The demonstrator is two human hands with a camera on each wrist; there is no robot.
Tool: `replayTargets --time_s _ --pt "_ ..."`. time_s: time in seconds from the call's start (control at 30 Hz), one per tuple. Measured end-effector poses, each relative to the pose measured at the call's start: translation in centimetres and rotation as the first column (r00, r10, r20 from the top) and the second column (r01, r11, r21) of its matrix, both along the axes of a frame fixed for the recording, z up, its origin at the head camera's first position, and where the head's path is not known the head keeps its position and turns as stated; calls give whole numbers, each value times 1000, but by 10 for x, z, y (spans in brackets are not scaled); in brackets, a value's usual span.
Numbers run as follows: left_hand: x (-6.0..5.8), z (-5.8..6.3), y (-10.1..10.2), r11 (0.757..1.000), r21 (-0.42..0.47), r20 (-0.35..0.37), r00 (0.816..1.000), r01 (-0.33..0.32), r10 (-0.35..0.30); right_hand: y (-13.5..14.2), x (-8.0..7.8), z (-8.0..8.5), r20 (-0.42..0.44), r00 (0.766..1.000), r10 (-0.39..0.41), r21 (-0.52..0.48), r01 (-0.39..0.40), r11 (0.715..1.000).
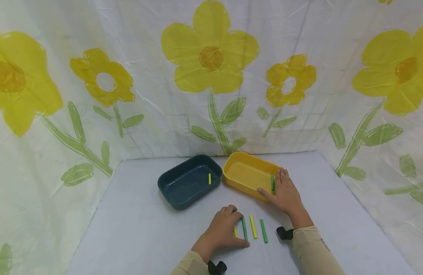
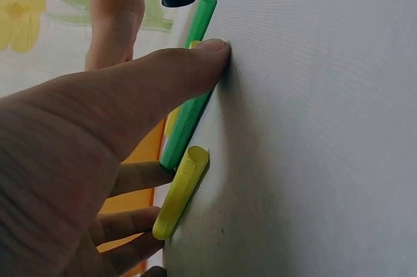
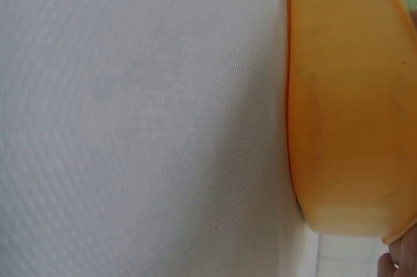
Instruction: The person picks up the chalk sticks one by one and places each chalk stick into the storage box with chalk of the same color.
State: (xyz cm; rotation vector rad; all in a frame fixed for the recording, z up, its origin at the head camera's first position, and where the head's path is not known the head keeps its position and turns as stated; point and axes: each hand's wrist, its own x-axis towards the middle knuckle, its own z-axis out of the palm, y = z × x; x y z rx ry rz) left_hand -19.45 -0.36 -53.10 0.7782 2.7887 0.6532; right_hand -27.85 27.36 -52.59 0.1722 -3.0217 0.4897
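My left hand (image 1: pixel 222 228), thumb and fingers spread apart, is over a yellow stick (image 2: pixel 181 192) and a green stick (image 2: pixel 189 120) on the table. These short, round sticks resemble chalk or crayons. To their right lie another yellow stick (image 1: pixel 253 227) and another green stick (image 1: pixel 264 230). At the right end of the yellow tray (image 1: pixel 237 185) is my right hand (image 1: pixel 286 193), its thumb stretched across the near rim. A green stick (image 1: pixel 272 182) shows between that thumb and the fingers, inside the tray. In the right wrist view, fingertips (image 3: pixel 407 257) appear by the tray's rim.
Left of the yellow tray stands a dark blue tray (image 1: pixel 177 201), their corners close together. One yellow stick (image 1: pixel 209 178) is inside it. A white cloth (image 1: pixel 129 229) covers the table, and a curtain (image 1: pixel 156 126) printed with flowers hangs behind and at both sides.
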Motion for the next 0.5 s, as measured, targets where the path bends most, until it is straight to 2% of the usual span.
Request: replayTargets --time_s 0.5 --pt "-1 -5 -1 1000 12 -4 1000 4 -4 -1 0 2 7 1000 -5 3 5 1000"
